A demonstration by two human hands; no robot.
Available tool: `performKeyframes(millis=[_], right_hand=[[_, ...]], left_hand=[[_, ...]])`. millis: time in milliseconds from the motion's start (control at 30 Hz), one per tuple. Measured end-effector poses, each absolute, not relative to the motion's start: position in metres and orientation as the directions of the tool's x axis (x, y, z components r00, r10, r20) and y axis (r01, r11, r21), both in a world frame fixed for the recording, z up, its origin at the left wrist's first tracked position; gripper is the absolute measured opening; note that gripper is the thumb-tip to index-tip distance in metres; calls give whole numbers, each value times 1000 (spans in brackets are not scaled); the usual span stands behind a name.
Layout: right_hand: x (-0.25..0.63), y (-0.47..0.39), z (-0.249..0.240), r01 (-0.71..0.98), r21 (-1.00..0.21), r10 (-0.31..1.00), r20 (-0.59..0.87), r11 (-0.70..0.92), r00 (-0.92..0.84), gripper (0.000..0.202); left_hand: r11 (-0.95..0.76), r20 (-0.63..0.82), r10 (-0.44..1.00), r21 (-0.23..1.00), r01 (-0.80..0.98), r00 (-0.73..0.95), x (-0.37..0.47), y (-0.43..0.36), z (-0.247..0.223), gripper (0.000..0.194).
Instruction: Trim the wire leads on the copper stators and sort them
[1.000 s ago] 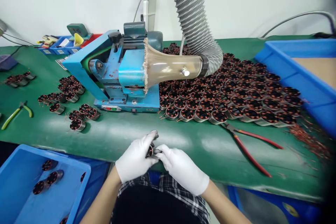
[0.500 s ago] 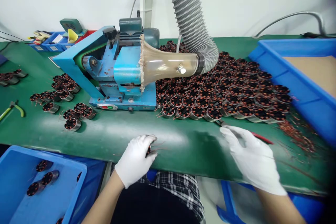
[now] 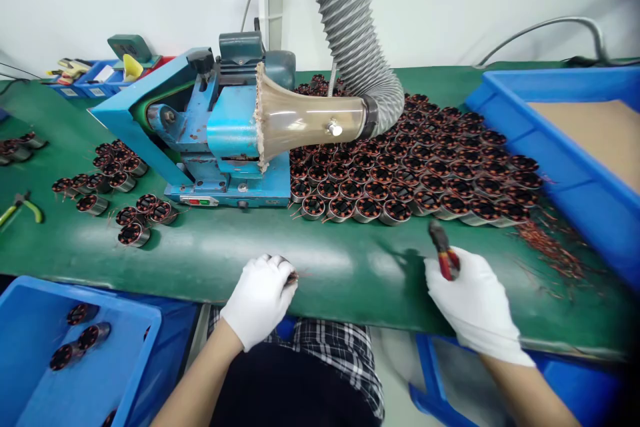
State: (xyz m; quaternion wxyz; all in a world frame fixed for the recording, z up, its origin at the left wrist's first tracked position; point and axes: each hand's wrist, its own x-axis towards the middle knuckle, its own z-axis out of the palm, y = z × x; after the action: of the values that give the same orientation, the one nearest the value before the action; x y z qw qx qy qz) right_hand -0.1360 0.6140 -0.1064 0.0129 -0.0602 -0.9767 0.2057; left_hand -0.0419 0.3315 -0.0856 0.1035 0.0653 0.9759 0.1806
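Note:
My left hand (image 3: 263,300), in a white glove, is closed around a wire-wound motor stator (image 3: 293,276) near the bench's front edge. Most of that stator is hidden by the fingers, with thin wire ends sticking out to the right. On the right, my gloved right hand (image 3: 473,300) grips a pair of cutting pliers (image 3: 444,250) by the red handles, dark jaws pointing up and away. The pliers are raised over the green mat, apart from the left hand. Beyond them stand many stators (image 3: 395,211) in tight rows, silver rims and copper windings facing up.
A blue belt grinder (image 3: 235,140) with a grey flexible hose (image 3: 345,20) stands behind my hands. Copper wire scraps (image 3: 550,250) lie beside a blue tray (image 3: 565,153). A blue bin (image 3: 100,373) with several stators is at lower left. Green-handled pliers (image 3: 23,205) lie far left.
My right hand has lifted the red-handled pliers off the mat, now jaws up in its grip. My left hand has turned slightly, covering more of the stator.

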Motion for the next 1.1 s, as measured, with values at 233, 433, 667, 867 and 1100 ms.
performKeyframes(millis=[233,433,667,867,1100], right_hand=[[-58,539,-92,433,-767,-525,-640,473,-561,21],[-46,519,-95,186,-804,-579,-546,565,-606,22],[-47,514,-97,125,-766,-538,-548,631,-641,22],[-48,515,-89,118,-706,-509,-606,699,-612,24],[-47,513,-101,124,-757,-538,-560,642,-630,25]], left_hand=[[925,-188,180,366,101,-965,-40,334,-88,16],[927,-214,208,354,123,-954,-41,333,-86,17],[920,-238,243,365,145,-940,-43,331,-83,18],[921,-235,237,364,140,-943,-43,332,-84,19],[921,-256,272,348,174,-928,-46,330,-84,16]])
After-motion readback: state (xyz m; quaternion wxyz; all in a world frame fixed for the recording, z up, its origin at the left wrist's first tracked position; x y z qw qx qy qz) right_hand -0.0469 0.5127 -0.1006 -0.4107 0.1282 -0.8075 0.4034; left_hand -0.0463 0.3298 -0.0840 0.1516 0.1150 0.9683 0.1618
